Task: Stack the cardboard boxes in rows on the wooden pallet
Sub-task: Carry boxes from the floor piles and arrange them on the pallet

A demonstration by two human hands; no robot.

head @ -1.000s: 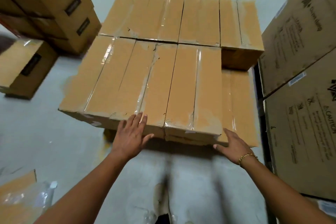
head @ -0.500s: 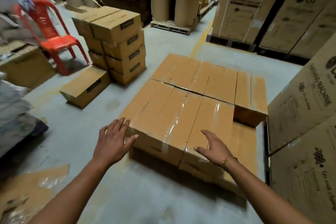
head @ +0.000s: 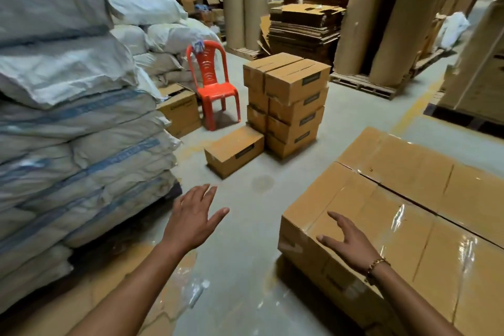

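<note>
Taped cardboard boxes lie packed in rows (head: pixel 403 199) at the lower right; the wooden pallet beneath them is hidden. My right hand (head: pixel 349 243) hovers with spread fingers over the near left corner of those rows and holds nothing. My left hand (head: pixel 195 215) is raised over the bare floor, fingers straight and apart, empty. Ahead stands a tall stack of loose boxes (head: pixel 289 101), and a single box (head: pixel 234 150) lies on the floor at its left foot.
Piled white sacks (head: pixel 68 106) wall off the left side. A red plastic chair (head: pixel 212 82) and an open carton (head: pixel 181 110) stand behind the single box. Cardboard rolls, flat sheets and a pallet (head: pixel 365 84) fill the back. Flattened cardboard (head: pixel 141 294) lies underfoot.
My view has swung left and up from the stacked rows toward the loose boxes. Both hands have come off the front edge of the rows and now hang in the air.
</note>
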